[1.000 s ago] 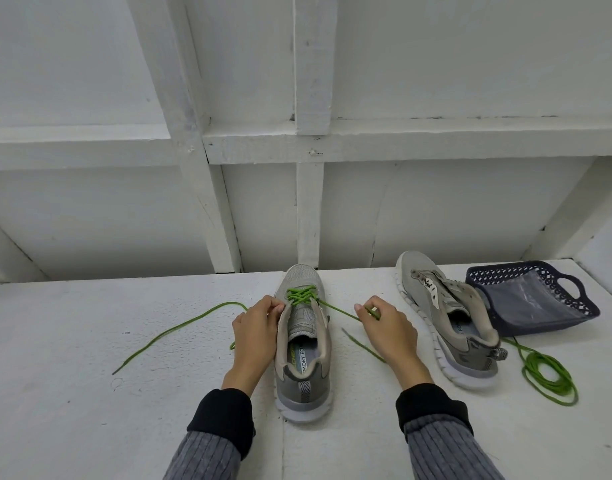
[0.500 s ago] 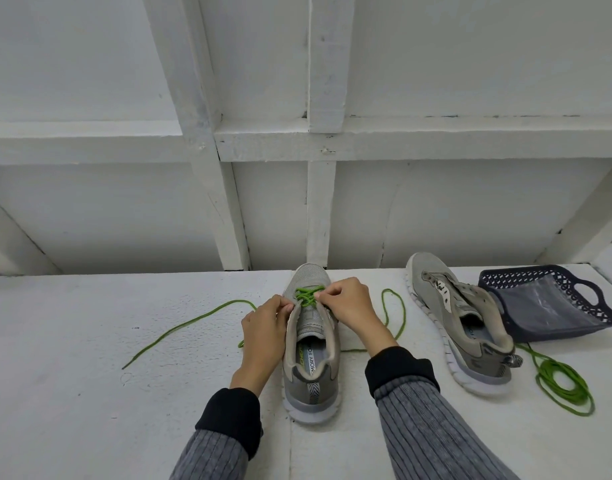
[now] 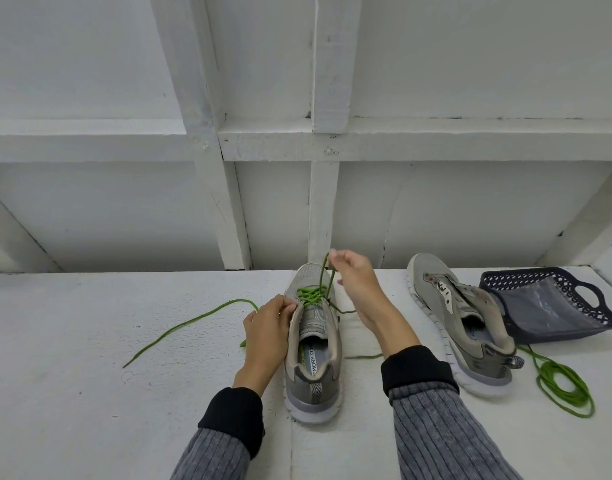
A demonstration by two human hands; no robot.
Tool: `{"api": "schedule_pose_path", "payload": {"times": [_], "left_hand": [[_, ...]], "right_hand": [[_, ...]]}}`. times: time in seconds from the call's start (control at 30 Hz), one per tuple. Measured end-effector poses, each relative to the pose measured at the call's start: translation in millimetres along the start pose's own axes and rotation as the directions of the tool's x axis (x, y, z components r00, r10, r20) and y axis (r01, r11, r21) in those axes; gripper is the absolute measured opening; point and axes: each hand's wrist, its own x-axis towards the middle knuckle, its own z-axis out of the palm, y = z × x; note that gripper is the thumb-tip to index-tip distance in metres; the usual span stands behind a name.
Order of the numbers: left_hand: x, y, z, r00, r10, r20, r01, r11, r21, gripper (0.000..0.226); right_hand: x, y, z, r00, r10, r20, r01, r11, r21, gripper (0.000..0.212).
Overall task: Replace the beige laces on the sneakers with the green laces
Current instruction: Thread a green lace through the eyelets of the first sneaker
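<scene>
Right hand [image 3: 353, 282] just lifted, fingers pinching green lace [image 3: 323, 271], pulling slack through; left hand [image 3: 266, 327] fingers grip near sneaker [image 3: 313, 341] eyelet edge; lacing barely started

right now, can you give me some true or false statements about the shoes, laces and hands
1. The right hand pinches the green lace and holds it raised above the near sneaker. True.
2. The second sneaker is fully laced in green. False: it shows no green lace.
3. The coiled green lace lies inside the basket. False: it lies on the white surface in front of it.
4. The left hand rests at the near sneaker's side. True.
</scene>
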Motion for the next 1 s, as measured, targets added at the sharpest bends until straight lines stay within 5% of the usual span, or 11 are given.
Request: {"api": "schedule_pose_path", "payload": {"times": [0.17,0.37,0.53,0.7,0.9,1.0], "left_hand": [[-1,2,0,1.000,-0.003,-0.004,0.003,1.000,0.004,0.032],[-2,2,0,1.000,-0.003,-0.008,0.003,1.000,-0.010,0.032],[-2,3,1,1.000,0.002,-0.005,-0.002,1.000,-0.002,0.032],[-2,2,1,1.000,-0.001,-0.010,0.001,1.000,-0.012,0.032],[-1,-1,2,1.000,0.003,-0.011,-0.003,1.000,-0.019,0.033],[0,-2,3,1.000,0.003,-0.011,-0.003,1.000,-0.016,0.032]], "right_hand": [[0,-21,-14,0.983,-0.178,-0.046,0.181,0.982,0.057,0.020],[-14,-12,-25,0.982,-0.156,-0.107,0.185,0.905,0.383,0.012],[-17,-23,-28,0.972,-0.195,-0.134,0.234,0.868,0.438,0.008],[-5,5,-33,0.945,-0.268,-0.189,0.269,0.963,-0.020,0.011],[-3,91,-44,0.958,-0.099,-0.268,-0.063,0.841,-0.538,0.024],[-6,90,-38,0.929,-0.304,-0.210,0.109,0.769,-0.630,0.033]]}}
